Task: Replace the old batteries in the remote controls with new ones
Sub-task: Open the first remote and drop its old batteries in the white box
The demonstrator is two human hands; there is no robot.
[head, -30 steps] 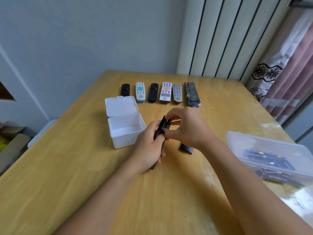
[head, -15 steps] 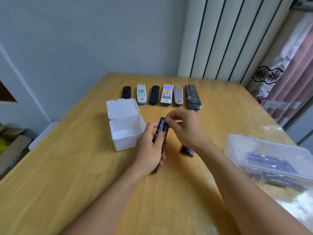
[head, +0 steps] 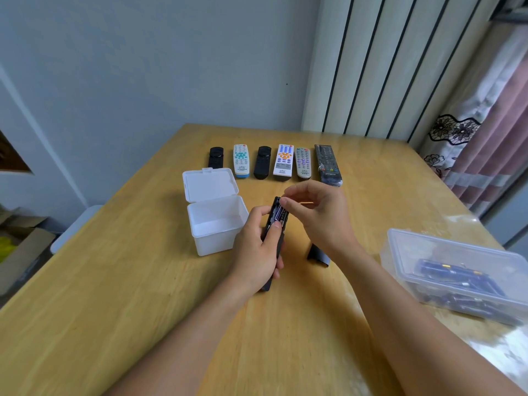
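A light wooden tabletop (head: 114,281) is set against grey walls, curtains at right. At centre frame, a black remote (head: 275,224) is gripped by the left hand (head: 257,252); its batteries (head: 280,215) are pinched by right hand (head: 317,218) fingers.

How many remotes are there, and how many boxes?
Remotes in the row: 6
Remote held in the left hand: 1
White box, lid open: 1
Clear box with batteries inside: 1
Total: 7 remotes, 2 boxes, 9 things.
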